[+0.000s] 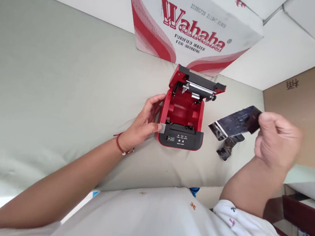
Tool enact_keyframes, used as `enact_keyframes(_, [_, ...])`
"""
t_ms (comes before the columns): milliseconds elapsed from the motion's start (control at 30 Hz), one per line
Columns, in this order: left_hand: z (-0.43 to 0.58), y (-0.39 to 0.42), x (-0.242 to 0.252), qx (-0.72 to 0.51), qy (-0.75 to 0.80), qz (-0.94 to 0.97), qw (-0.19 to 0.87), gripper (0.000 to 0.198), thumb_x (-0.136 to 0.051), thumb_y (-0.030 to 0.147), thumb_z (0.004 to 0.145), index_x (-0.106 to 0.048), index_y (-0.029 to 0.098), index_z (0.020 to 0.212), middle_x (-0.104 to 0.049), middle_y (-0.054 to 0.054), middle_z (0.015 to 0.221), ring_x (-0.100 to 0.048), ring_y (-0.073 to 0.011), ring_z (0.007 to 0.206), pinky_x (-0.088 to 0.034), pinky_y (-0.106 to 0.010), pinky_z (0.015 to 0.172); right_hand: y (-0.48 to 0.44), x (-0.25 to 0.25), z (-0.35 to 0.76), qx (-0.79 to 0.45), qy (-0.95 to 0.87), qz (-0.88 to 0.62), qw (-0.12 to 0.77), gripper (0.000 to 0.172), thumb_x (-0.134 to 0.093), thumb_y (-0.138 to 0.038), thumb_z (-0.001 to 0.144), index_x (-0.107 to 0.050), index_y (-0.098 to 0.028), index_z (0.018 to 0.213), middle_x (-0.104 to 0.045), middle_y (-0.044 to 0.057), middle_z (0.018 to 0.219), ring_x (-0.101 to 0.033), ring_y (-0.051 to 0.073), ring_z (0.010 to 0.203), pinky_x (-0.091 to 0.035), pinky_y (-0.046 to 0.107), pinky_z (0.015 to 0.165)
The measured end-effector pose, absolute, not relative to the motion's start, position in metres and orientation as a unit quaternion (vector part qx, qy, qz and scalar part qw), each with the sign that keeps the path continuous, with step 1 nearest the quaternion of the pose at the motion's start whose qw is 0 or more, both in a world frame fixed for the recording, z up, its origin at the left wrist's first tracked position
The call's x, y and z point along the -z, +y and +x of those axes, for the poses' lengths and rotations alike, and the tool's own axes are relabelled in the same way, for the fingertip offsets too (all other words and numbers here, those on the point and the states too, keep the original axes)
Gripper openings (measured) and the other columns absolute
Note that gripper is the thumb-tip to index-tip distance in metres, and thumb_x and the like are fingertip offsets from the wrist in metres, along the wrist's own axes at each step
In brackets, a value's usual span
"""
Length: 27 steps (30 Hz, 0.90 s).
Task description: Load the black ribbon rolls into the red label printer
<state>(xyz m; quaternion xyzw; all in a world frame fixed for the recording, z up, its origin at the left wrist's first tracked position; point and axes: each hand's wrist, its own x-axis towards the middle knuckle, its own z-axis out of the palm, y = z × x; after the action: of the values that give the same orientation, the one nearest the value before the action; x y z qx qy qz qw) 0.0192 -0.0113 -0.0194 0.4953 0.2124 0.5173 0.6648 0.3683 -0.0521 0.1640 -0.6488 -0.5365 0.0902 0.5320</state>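
Observation:
A red and black label printer [183, 137] stands on the pale cloth with its lid [197, 81] raised and its red inner bay exposed. My left hand [141, 127] grips the printer's left side, thumb on the front left corner and fingers along the side wall. To the right of the printer, my right hand [276, 140] is closed on the end of a dark, glossy printed strip [237, 120], held in the air and pointing left. Below that strip lies a dark crumpled piece [229, 146], perhaps a cable in a wrapper; I cannot tell.
Right behind the printer stands a white and red Wahaha water carton [194, 32]. A brown cardboard box [302, 107] is at the right. Pale green-grey cloth [66, 78] covers the surface. A dark reddish shelf [302, 212] sits at the lower right.

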Motion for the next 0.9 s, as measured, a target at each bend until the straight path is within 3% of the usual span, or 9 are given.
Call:
enact_keyframes(100, [0.019, -0.011, 0.019, -0.519, 0.21, 0.495, 0.664, 0.093, -0.102, 0.059, 0.094, -0.061, 0.044, 0.176, -0.056, -0.005, 0.193, -0.048, -0.0426, 0.184, -0.042, -0.066, 0.155, -0.056, -0.154, 0.387, -0.034, -0.586, -0.689, 0.424, 0.034, -0.092, -0.063, 0.104, -0.093, -0.03, 0.098, -0.087, 0.006, 0.097, -0.077, 0.03, 0.102, -0.062, 0.053, 0.103])
enact_keyframes(167, [0.018, -0.011, 0.019, -0.517, 0.214, 0.496, 0.664, 0.094, -0.102, 0.059, 0.093, -0.061, 0.044, 0.175, -0.056, -0.005, 0.193, -0.048, -0.0428, 0.184, -0.043, -0.066, 0.155, -0.066, -0.151, 0.393, -0.054, -0.628, -0.692, 0.351, 0.038, -0.083, -0.069, 0.111, -0.094, -0.033, 0.103, -0.092, 0.007, 0.107, -0.081, 0.033, 0.115, -0.062, 0.056, 0.113])
enact_keyframes(333, [0.017, -0.013, 0.017, -0.515, 0.224, 0.484, 0.671, 0.092, -0.1, 0.056, 0.093, -0.06, 0.043, 0.175, -0.054, -0.004, 0.195, -0.045, -0.0416, 0.186, -0.038, -0.065, 0.159, -0.093, -0.139, 0.424, -0.1, -0.575, -0.756, 0.297, 0.054, -0.075, -0.08, 0.109, -0.096, -0.03, 0.109, -0.094, 0.011, 0.117, -0.086, 0.036, 0.123, -0.065, 0.06, 0.119])
enact_keyframes(533, [0.018, -0.012, 0.017, -0.514, 0.226, 0.491, 0.667, 0.094, -0.102, 0.059, 0.09, -0.061, 0.046, 0.174, -0.054, -0.003, 0.195, -0.046, -0.0427, 0.186, -0.04, -0.067, 0.158, -0.093, -0.094, 0.478, -0.031, -0.519, -0.834, 0.186, 0.059, -0.067, -0.064, 0.095, -0.096, -0.023, 0.126, -0.091, 0.021, 0.131, -0.079, 0.041, 0.121, -0.062, 0.07, 0.123])
enact_keyframes(700, [0.017, -0.011, 0.017, -0.511, 0.228, 0.502, 0.659, 0.092, -0.1, 0.059, 0.092, -0.06, 0.045, 0.174, -0.054, -0.004, 0.195, -0.043, -0.0431, 0.188, -0.035, -0.069, 0.16, -0.085, -0.072, 0.483, -0.062, -0.529, -0.832, 0.153, 0.065, -0.056, -0.059, 0.098, -0.095, -0.019, 0.132, -0.09, 0.022, 0.129, -0.077, 0.042, 0.125, -0.058, 0.07, 0.128])
enact_keyframes(900, [0.017, -0.011, 0.018, -0.507, 0.234, 0.502, 0.66, 0.093, -0.099, 0.06, 0.092, -0.058, 0.044, 0.174, -0.052, -0.004, 0.196, -0.04, -0.0427, 0.189, -0.033, -0.068, 0.161, -0.087, -0.073, 0.476, -0.108, -0.554, -0.816, 0.123, 0.07, -0.071, -0.069, 0.092, -0.092, -0.019, 0.137, -0.089, 0.024, 0.136, -0.071, 0.046, 0.138, -0.056, 0.073, 0.13])
